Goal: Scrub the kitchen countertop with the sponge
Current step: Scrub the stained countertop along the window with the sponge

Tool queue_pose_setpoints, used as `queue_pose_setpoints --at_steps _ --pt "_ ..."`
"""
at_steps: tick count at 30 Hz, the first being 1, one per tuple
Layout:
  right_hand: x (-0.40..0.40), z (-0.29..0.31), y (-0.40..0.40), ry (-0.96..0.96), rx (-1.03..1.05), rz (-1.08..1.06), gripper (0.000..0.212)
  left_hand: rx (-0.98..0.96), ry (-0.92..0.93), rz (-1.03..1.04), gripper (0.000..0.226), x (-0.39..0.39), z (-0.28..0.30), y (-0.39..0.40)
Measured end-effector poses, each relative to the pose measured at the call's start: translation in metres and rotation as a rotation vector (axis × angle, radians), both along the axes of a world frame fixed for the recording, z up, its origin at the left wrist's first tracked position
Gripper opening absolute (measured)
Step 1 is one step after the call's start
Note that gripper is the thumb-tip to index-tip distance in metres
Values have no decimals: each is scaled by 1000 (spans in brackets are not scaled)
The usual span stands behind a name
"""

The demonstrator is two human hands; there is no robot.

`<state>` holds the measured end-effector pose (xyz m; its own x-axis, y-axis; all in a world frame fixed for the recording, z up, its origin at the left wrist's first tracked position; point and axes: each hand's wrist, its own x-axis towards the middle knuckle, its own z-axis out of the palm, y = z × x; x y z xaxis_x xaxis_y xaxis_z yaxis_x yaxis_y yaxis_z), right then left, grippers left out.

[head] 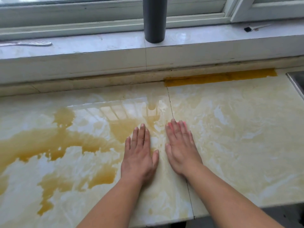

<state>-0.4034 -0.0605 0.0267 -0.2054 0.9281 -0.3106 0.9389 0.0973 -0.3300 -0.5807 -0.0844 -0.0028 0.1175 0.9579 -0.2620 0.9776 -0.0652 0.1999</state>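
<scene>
Nearest you, both hands lie flat, fingers straight, on the glossy cream marble-look countertop [238, 145]: L hand [139, 155] holds nothing, R hand [180, 148] presses on sthg pink, prob. the sponge [171, 124], w/ only slivers showing at the fingertips. Left of the L hand spread blotchy amber liquid stains [49, 142], while the tile right of the seam [179, 155] has bare room up to the sink edge [296, 83]. Farther back, a yellow strip [220, 77] runs along the wall joint, then the pale sill [98, 43] w/ a dark smooth cylinder [154, 20].
</scene>
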Motion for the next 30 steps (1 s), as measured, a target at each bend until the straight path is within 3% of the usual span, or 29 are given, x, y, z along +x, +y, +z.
queue_pose_setpoints --at_steps 5,12,19,26,30 --pt "17 -1 -75 3 9 103 70 -23 61 48 86 2 2 1" --pt "-12 1 37 48 -9 82 67 -64 87 47 87 3 3 1" --pt "2 -4 -35 110 -20 138 68 -82 65 37 82 2 3 1" --pt "-43 3 79 90 -17 73 66 -75 96 37 81 3 5 1" --pt "-31 -2 45 126 15 89 67 -86 96 30 81 3 5 0"
